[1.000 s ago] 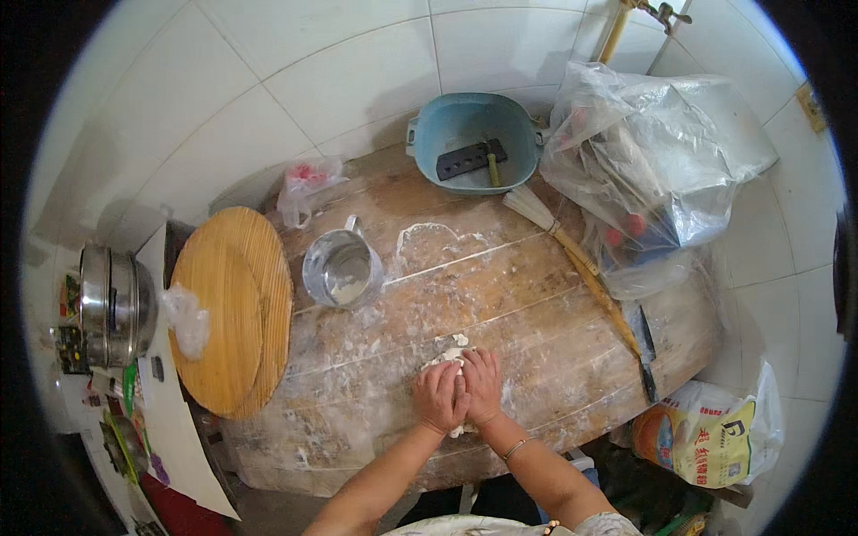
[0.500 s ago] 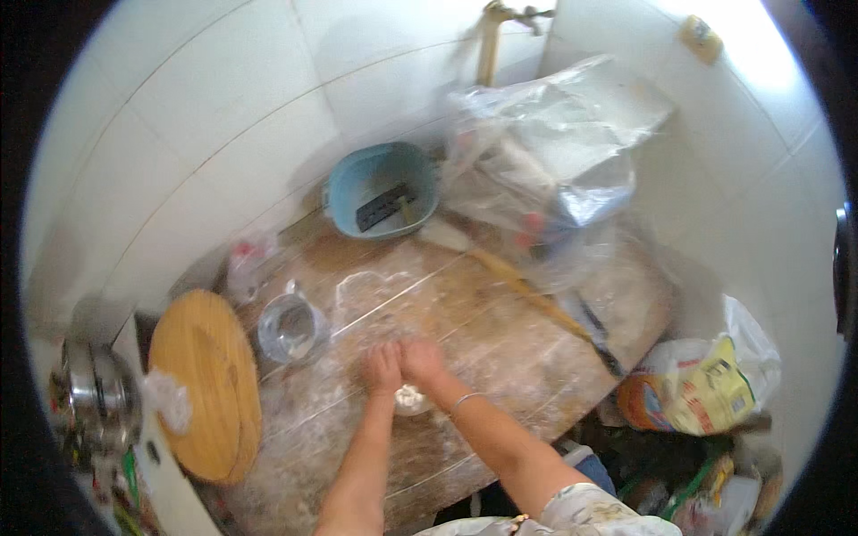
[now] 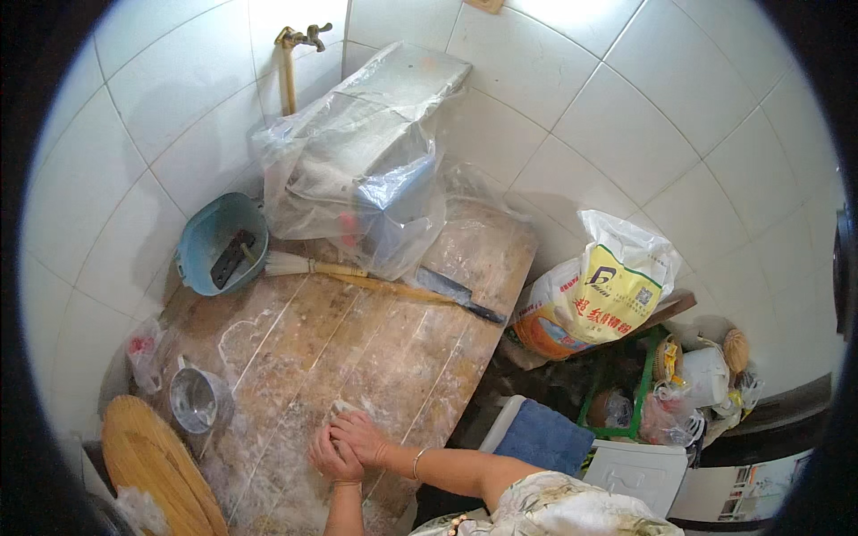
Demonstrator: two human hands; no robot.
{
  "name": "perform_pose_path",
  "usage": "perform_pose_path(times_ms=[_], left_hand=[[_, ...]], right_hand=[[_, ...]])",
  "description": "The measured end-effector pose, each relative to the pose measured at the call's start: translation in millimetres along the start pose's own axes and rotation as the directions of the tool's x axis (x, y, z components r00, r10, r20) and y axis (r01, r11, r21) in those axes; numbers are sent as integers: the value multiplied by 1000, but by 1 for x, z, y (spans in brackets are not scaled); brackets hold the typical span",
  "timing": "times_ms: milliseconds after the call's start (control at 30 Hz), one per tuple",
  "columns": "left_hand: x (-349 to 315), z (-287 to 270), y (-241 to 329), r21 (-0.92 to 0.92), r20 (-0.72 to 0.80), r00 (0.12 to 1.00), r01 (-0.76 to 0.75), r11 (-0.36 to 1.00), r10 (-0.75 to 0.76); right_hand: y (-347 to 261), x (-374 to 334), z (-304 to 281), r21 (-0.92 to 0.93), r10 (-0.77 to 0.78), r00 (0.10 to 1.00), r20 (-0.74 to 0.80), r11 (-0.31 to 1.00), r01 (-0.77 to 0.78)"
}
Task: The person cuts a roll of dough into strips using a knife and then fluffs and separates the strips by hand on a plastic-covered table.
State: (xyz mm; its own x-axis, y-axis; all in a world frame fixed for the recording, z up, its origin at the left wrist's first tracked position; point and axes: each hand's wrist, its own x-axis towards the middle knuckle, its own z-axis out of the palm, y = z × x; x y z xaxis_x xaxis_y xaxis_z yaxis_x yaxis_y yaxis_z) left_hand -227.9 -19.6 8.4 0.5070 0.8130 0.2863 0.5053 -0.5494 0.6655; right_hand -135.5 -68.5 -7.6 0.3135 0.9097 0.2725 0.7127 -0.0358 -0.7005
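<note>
Looking down from the head: two bare hands were close together on a floury table.
Left hand: The left hand (image 3: 334, 457) was bent and rounded, touching the other one.
Right hand: The right hand (image 3: 359, 438) lay partly over it, fingers curved down. The palms were hidden, so I could not tell how tightly either hand gripped.
Dough: A bit of soft white dough (image 3: 342, 406) peeked out past the fingertips, on the table. The hands covered the rest.
Bracelet: A thin, shiny bracelet (image 3: 418, 463) went round the right wrist.
Table: The wooden table (image 3: 357, 348) had long flat boards and patchy white powder.
Cup: A round grey cup (image 3: 198, 399) with a handle stood to the left.
Round wood: Flat yellow wooden rounds (image 3: 165, 451) overlapped near it, with a crinkly clear bag (image 3: 140, 509) on top.
Tub: A smooth blue tub (image 3: 201, 255) held a dark strip with holes (image 3: 232, 259).
Brush: A brush (image 3: 288, 263) with pale, stiff bristles lay near the tub.
Knife: A flat metal knife (image 3: 442, 284) with a dark handle lay farther right.
Plastic: A big wrinkly clear sheet (image 3: 308, 192) covered boxy things at the back.
Sack: A puffy white and yellow sack (image 3: 599, 295) stood beside the table.
Wall: Shiny white tiles (image 3: 527, 62) rose behind.
</note>
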Motion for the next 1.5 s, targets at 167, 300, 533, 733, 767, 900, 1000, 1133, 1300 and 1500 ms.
perform_pose_path(times_ms=[167,300,533,733,767,900,1000,1133,1300,1500], left_hand=[[56,14,-27,-79,123,982,157,984,-146],[92,29,-80,-29,20,984,176,984,-175],[137,38,-90,6,-69,993,96,995,-95],[122,8,-65,55,123,972,195,979,-200],[110,-10,-47,39,236,923,303,952,-304],[69,-49,12,-155,41,983,185,971,-181],[0,-28,3,-91,-156,965,197,976,-209],[-23,-18,7,47,-56,998,8,999,-5],[38,-4,-23,71,11,1000,19,997,-20],[85,16,-44,39,-23,988,153,987,-152]], right_hand=[[22,52,9,-33,170,981,90,985,-168],[31,101,22,3,214,975,67,977,-215],[49,142,30,113,255,965,-60,962,-247],[26,146,16,-57,436,864,252,898,-436],[8,142,1,-102,499,805,320,863,-494],[-34,96,-19,-189,317,887,336,945,-267],[-37,38,-14,-160,51,981,190,987,-21],[-20,10,-14,-196,-77,995,64,977,88],[12,50,10,-196,42,999,20,980,-37],[34,88,25,-131,195,981,23,973,-190]])
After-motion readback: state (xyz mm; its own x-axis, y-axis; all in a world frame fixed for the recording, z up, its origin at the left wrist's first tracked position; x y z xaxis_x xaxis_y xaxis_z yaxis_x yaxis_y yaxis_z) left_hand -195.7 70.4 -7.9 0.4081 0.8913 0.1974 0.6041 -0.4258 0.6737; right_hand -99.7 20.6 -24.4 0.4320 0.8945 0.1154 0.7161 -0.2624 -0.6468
